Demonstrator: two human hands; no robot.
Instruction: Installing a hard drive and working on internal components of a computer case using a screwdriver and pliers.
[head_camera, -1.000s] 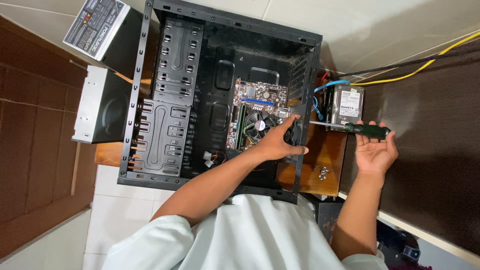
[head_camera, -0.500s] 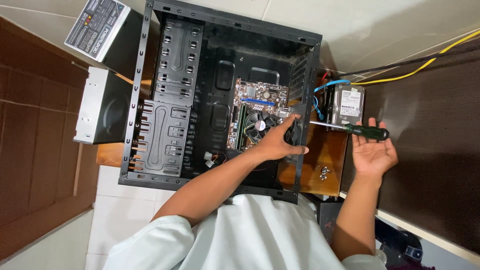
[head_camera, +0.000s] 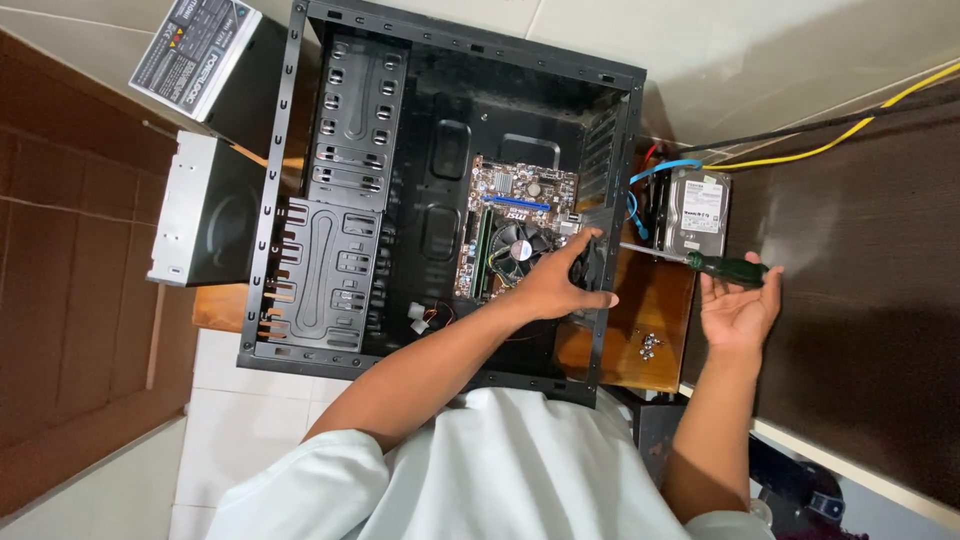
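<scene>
A black open computer case (head_camera: 330, 250) lies on its side with a motherboard (head_camera: 515, 225) and its round cooler fan inside. My left hand (head_camera: 555, 288) reaches into the case and presses a black case fan (head_camera: 592, 262) against the rear panel. Outside the case, my right hand (head_camera: 738, 312) is palm up with fingers spread. A green-handled screwdriver (head_camera: 728, 268) rests across its fingertips, with the metal shaft pointing left toward the rear panel.
A hard drive (head_camera: 698, 212) with blue and red cables lies on the wooden table (head_camera: 655, 300) behind the case, and small screws (head_camera: 648, 346) lie near its edge. A power supply (head_camera: 195, 55) and an optical drive (head_camera: 205, 210) sit at the left. Yellow and black cables (head_camera: 850, 130) run at the upper right.
My right hand's fingers have loosened from around the screwdriver handle to a flatter, open palm. The left hand stays on the fan.
</scene>
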